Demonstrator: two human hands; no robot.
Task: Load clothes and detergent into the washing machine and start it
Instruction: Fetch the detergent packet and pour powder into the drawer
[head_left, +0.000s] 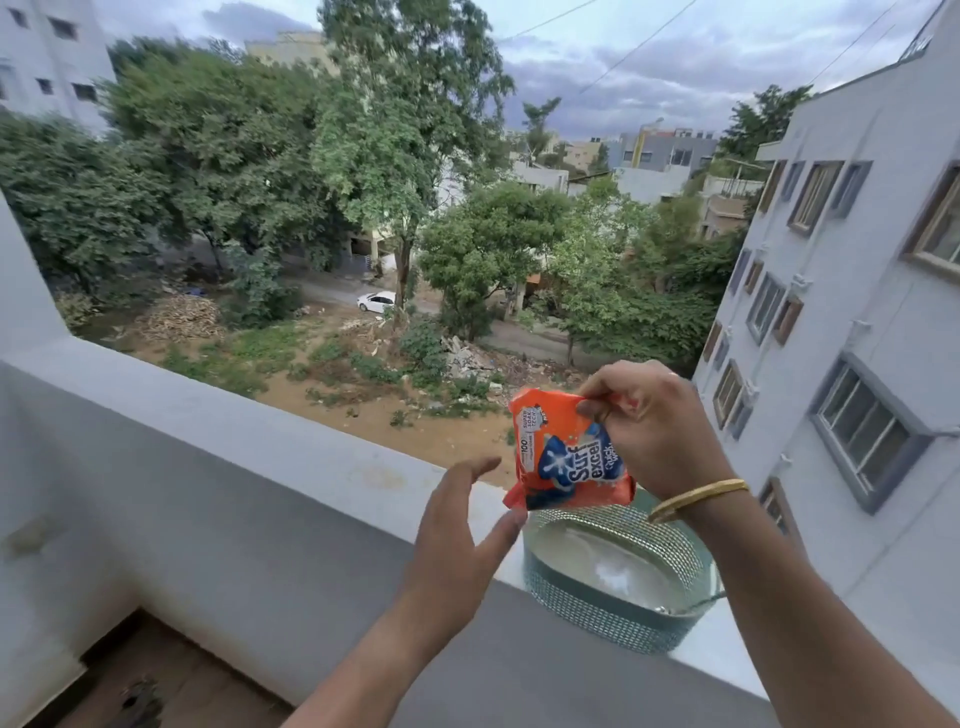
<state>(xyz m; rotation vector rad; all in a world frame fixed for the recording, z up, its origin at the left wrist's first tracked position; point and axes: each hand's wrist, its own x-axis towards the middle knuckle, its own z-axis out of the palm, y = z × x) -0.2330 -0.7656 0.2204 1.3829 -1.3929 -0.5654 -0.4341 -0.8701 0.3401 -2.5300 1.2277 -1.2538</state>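
An orange and blue detergent packet (563, 454) hangs in the air above the balcony wall. My right hand (654, 431) pinches its top right corner. My left hand (462, 530) is spread open just below and left of the packet, with a fingertip close to its lower left corner; whether it touches I cannot tell. A green mesh basket (582, 605) with a pale inside stands on the ledge right under the packet. No washing machine or clothes are in view.
A wide grey parapet (270, 457) runs from the left to the lower right, with a long drop to open ground beyond. A white building (852, 322) rises at the right. A strip of brown floor (171, 680) shows at the bottom left.
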